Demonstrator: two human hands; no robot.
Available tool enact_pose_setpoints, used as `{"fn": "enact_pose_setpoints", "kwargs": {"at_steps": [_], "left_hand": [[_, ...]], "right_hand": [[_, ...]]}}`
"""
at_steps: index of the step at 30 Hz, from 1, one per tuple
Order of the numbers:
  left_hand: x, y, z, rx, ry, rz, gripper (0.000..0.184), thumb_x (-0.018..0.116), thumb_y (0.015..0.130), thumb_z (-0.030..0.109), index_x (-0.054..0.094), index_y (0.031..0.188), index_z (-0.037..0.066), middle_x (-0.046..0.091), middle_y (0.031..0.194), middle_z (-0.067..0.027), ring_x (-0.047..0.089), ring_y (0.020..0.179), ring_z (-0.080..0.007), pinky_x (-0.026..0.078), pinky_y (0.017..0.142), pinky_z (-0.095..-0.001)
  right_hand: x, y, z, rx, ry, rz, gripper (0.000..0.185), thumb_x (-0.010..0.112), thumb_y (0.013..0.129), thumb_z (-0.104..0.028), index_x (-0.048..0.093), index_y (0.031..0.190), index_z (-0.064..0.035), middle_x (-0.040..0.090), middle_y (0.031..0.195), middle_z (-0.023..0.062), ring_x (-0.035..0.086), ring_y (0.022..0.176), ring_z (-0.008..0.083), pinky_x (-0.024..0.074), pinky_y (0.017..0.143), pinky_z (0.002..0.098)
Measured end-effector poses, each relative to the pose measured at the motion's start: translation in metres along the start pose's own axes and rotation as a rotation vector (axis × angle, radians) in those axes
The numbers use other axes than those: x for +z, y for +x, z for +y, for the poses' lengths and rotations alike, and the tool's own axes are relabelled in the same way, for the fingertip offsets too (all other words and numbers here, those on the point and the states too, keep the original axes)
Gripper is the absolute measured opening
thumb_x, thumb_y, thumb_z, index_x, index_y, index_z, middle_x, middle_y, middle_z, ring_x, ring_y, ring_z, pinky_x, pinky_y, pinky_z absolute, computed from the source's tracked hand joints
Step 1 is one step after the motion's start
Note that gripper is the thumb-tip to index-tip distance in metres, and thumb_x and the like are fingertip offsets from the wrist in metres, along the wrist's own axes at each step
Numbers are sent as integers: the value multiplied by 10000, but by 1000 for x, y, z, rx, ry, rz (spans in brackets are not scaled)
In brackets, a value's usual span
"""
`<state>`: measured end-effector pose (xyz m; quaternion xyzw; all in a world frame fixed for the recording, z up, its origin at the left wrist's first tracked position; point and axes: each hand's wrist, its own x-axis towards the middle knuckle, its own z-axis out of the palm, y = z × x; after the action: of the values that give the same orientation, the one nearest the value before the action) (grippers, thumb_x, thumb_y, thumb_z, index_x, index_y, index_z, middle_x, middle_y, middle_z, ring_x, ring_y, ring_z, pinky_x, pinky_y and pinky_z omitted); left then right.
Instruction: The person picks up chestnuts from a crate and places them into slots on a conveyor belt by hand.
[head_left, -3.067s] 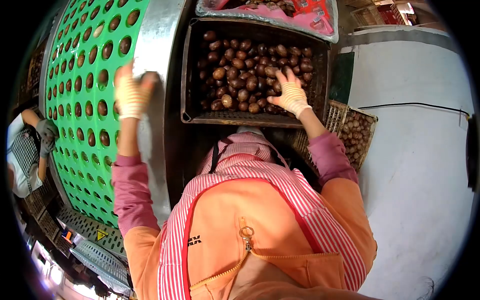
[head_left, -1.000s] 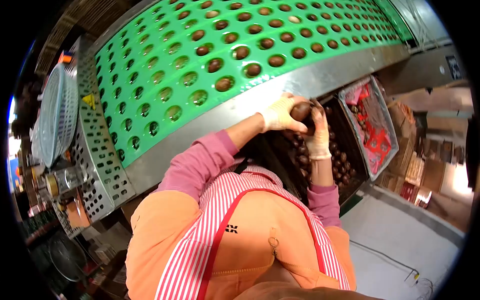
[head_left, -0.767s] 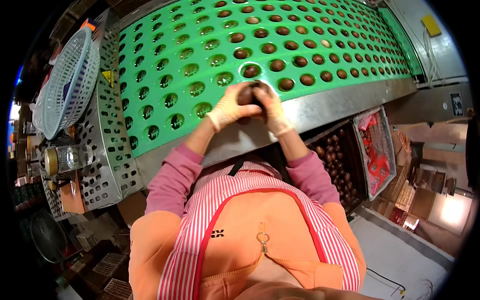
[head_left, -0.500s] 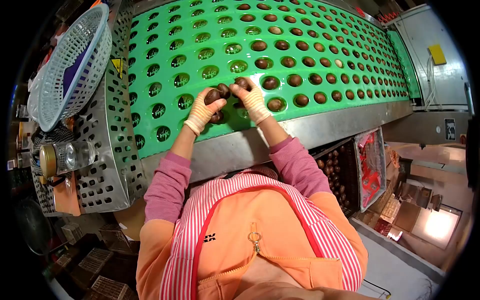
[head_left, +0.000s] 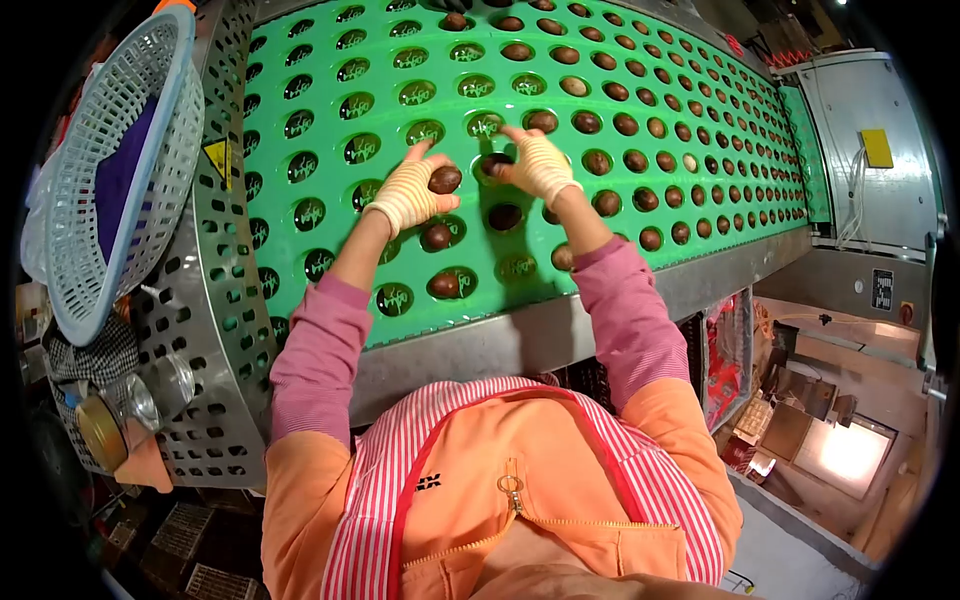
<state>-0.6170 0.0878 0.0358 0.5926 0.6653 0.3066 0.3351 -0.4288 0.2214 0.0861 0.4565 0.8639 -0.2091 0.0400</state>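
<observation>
One brown fruit is sitting in the person's left grip, which I am seeing closed around it, over the green cup sheet; the right grip is hovering just to the right, its fingertips touching a second fruit at a cup; I am failing to tell whether it is pinching that fruit or merely resting on it; several near fruits are lying in cups on the near side of both grips, and filled rows are running off toward the right; a metal edge is bordering the sheet on the near side; at left, a pale blue basket is tilting beside a perforated panel, and a gold-lidded jar is lying near it.
</observation>
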Motion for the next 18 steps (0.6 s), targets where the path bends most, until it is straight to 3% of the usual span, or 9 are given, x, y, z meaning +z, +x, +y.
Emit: {"fn": "enact_pose_setpoints", "kwargs": {"at_steps": [3, 4, 6, 7, 8, 12, 14, 16, 18], "left_hand": [[-21, 17, 18, -175, 44, 75, 565, 785, 685, 272, 587, 1187, 108, 400, 1417, -171, 509, 1209, -378, 445, 1015, -405], [-31, 27, 27, -238, 131, 49, 550, 753, 730, 294, 579, 1222, 122, 406, 1417, -157, 542, 1170, -370, 459, 995, -410], [-32, 49, 22, -258, 238, 91, 568, 746, 760, 329, 567, 1268, 148, 412, 1417, -142, 552, 1156, -363, 465, 983, -430], [-31, 58, 14, -271, 264, 105, 572, 742, 769, 342, 563, 1279, 154, 412, 1417, -143, 552, 1158, -363, 464, 984, -431], [-27, 66, 4, -282, 291, 116, 577, 737, 778, 354, 559, 1291, 160, 412, 1416, -144, 551, 1160, -362, 463, 985, -433], [-7, 56, -18, -99, 185, 468, 535, 695, 824, 430, 594, 1251, 123, 476, 1348, -173, 574, 1105, -358, 474, 957, -430], [3, 32, -2, -65, -75, 621, 467, 676, 847, 438, 645, 1153, 87, 587, 1168, -160, 590, 1033, -358, 491, 906, -412], [31, 1, 32, -64, -342, 569, 428, 687, 845, 400, 649, 1127, 80, 596, 1131, -160, 580, 1053, -356, 488, 898, -422], [77, -19, 53, 140, -207, 476, 400, 707, 824, 365, 644, 1089, 71, 575, 1139, -170, 562, 1074, -366, 481, 904, -434]], "right_hand": [[12, 43, 17, 43, 537, 410, 584, 717, 787, -413, 587, 1237, -64, 603, 1168, 232, 580, 1096, 380, 468, 943, 435], [15, 47, 8, -32, 446, 612, 525, 655, 843, -411, 591, 1212, -44, 608, 1179, 218, 577, 1095, 389, 467, 936, 437], [30, 60, 0, -139, 380, 497, 479, 606, 882, -421, 598, 1207, -70, 608, 1209, 186, 576, 1093, 402, 466, 923, 452], [34, 69, 3, -153, 209, 190, 463, 554, 907, -458, 601, 1213, -114, 585, 1270, 170, 531, 1167, 429, 436, 979, 469], [55, 62, 7, -250, -117, 303, 449, 514, 925, -477, 603, 1218, -149, 558, 1316, 172, 470, 1246, 440, 383, 1049, 478], [57, 53, 26, -242, 232, 309, 392, 522, 949, -404, 610, 1213, -128, 584, 1278, 182, 470, 1257, 421, 377, 1067, 442], [41, 32, 23, -121, 724, 443, 287, 563, 967, -237, 624, 1157, -31, 671, 1053, 189, 634, 978, 273, 488, 893, 348], [36, 14, 32, 4, 696, 665, 338, 537, 983, -287, 617, 1167, -14, 673, 1015, 175, 626, 907, 244, 492, 854, 344], [32, -17, 38, 107, 706, 631, 428, 508, 994, -350, 586, 1195, 19, 662, 1055, 167, 611, 923, 242, 486, 855, 337]]}}
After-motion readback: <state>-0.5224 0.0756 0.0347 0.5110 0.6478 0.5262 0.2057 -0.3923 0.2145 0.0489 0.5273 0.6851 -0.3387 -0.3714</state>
